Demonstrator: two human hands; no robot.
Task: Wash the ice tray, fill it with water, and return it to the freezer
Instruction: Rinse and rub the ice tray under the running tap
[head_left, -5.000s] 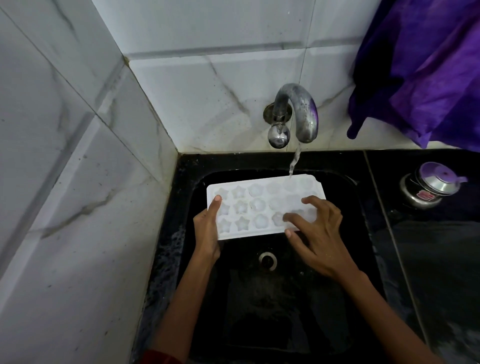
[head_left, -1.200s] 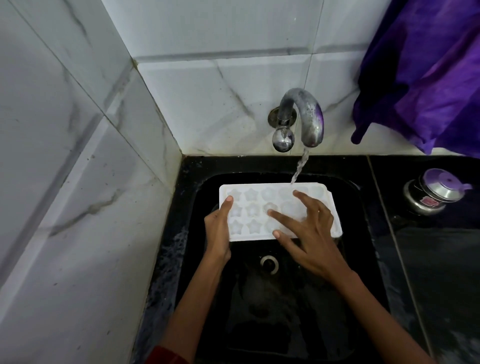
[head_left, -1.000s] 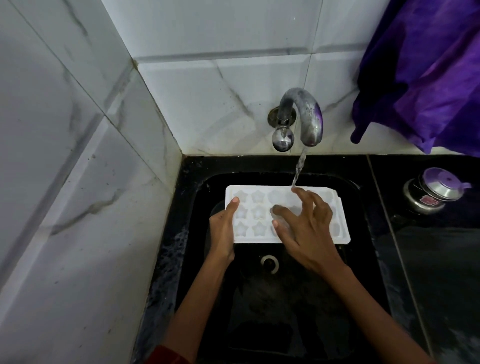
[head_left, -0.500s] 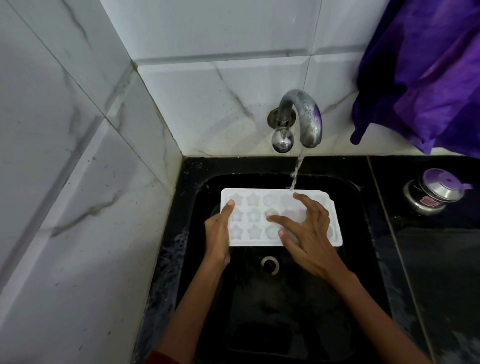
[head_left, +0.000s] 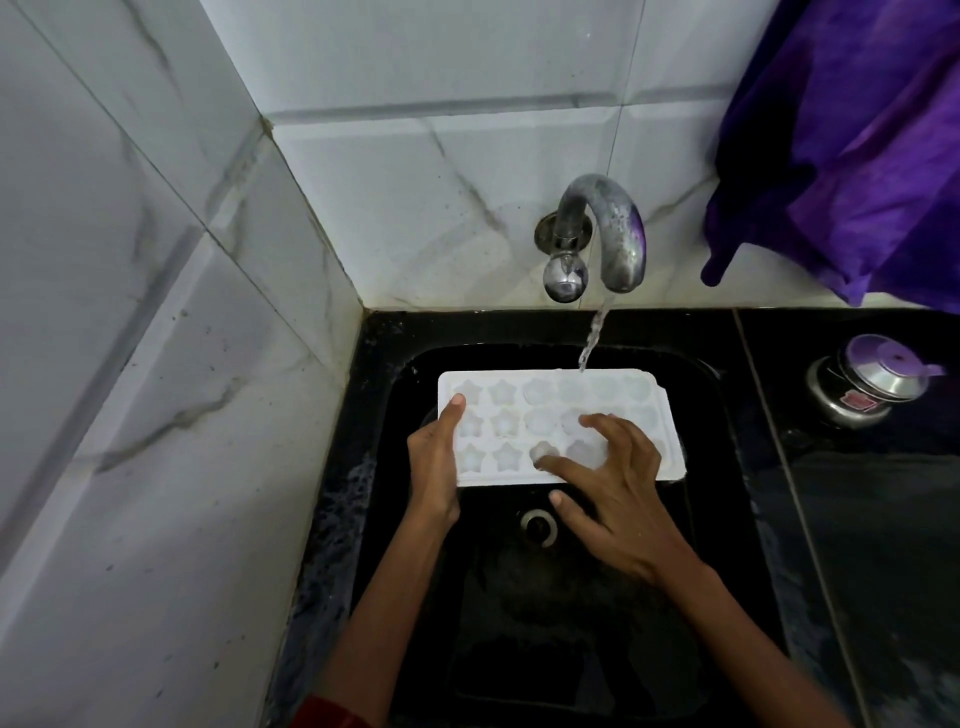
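Note:
A white ice tray (head_left: 519, 400) with star and round moulds is held level over the black sink (head_left: 711, 395). My left hand (head_left: 434, 457) grips its left edge, thumb on top. My right hand (head_left: 613, 483) lies over the tray's right half with fingers spread, fingertips touching the moulds near the front edge. A metal tap (head_left: 608, 234) on the tiled wall runs a thin stream of water (head_left: 592, 340) onto the tray's far edge.
The drain (head_left: 537, 526) sits below the tray. White marble tiles form the wall (head_left: 156, 312) on the left and back. A purple cloth (head_left: 857, 135) hangs at the upper right. A small steel pot with a purple lid (head_left: 872, 376) stands on the black counter at right.
My right hand has slid toward the tray's front edge, fingers spreading over the lower moulds. The tray shifted slightly left and right under the stream. My left hand keeps its grip.

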